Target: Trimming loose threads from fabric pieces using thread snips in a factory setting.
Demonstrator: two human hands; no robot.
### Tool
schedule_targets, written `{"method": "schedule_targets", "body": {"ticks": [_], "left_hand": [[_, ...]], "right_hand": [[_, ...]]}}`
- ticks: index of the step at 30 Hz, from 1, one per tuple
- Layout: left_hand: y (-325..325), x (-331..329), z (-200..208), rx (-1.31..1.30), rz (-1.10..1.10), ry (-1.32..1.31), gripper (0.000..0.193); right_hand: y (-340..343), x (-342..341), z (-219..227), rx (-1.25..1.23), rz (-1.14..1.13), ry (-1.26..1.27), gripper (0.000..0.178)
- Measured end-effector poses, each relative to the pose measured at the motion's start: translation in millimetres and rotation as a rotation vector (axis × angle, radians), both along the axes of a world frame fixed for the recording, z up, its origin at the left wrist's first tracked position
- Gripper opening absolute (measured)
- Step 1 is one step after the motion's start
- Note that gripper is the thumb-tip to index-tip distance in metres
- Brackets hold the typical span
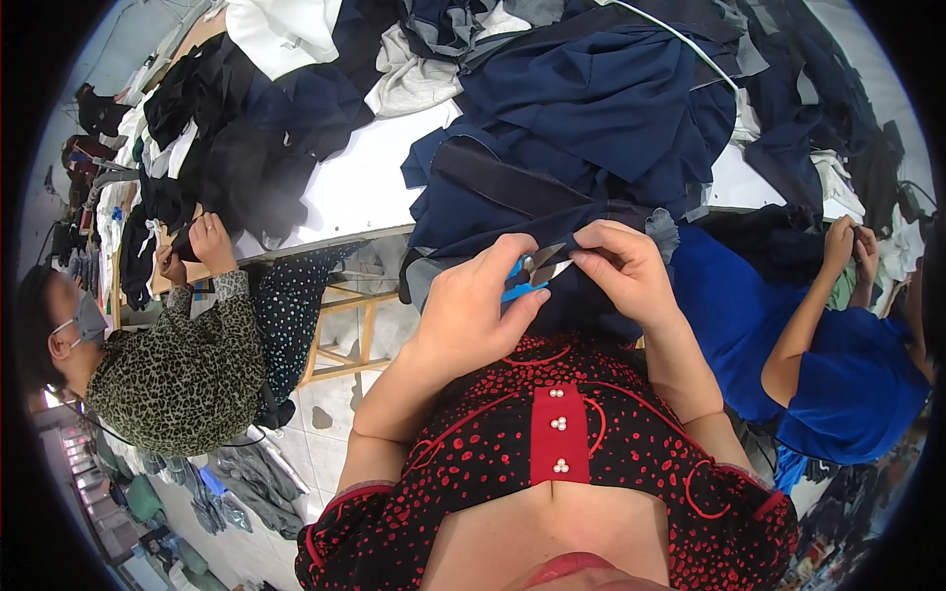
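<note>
I see my left hand (473, 305) clenched around small thread snips with a blue handle (519, 278), and the short metal blades point to the right and a little upward, toward my right hand (631, 271). The long axis of the snips runs nearly left to right. My right hand pinches the edge of a navy blue garment (552, 197), which hangs from the white tabletop (355, 187) down to my lap. I judge the trimming is in progress: the blades are at the fabric edge, and much dark clothing waits behind.
</note>
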State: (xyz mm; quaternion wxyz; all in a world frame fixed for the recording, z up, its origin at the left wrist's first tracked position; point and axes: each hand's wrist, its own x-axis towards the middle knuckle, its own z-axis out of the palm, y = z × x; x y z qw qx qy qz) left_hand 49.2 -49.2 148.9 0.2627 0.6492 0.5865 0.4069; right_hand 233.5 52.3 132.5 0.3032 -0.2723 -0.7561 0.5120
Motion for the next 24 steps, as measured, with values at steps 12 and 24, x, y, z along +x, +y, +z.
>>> {"method": "schedule_targets", "body": {"ticks": [12,24], "left_hand": [[2,1,1,-0.024,-0.035,-0.073,0.033],[6,3,-10,0.049,-0.054,-0.157,0.033]], "right_hand": [[1,0,3,0.020,0.014,-0.028,0.009],[2,-1,2,0.187,-0.008,0.015,0.012]]}}
